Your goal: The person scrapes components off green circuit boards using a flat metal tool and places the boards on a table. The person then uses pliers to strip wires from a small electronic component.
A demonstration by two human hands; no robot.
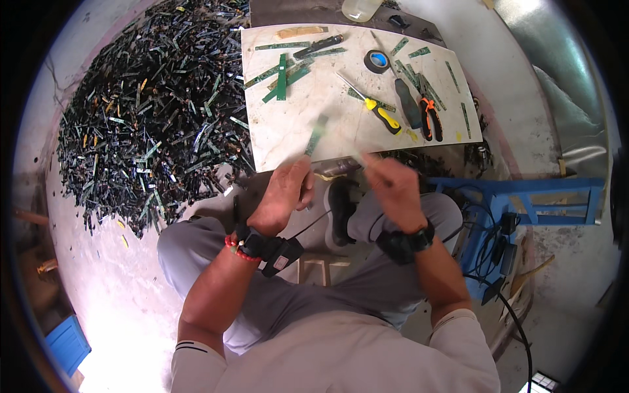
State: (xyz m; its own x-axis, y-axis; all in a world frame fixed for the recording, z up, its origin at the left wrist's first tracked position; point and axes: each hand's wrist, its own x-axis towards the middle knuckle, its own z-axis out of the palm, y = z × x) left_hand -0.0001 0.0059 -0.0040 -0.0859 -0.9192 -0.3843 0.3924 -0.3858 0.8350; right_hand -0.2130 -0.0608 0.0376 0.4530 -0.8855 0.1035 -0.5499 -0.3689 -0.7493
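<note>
Gripping green strip [316, 135] — left hand [283, 192] raised

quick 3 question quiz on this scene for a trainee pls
1. True or false: the left hand holds a green circuit strip.
2. Which tool lies on the board beside the yellow-handled screwdriver? A) hammer B) orange-handled pliers C) saw
3. What lies heaped on the floor at the person's left?

Key:
1. True
2. B
3. A large pile of circuit strips
</note>
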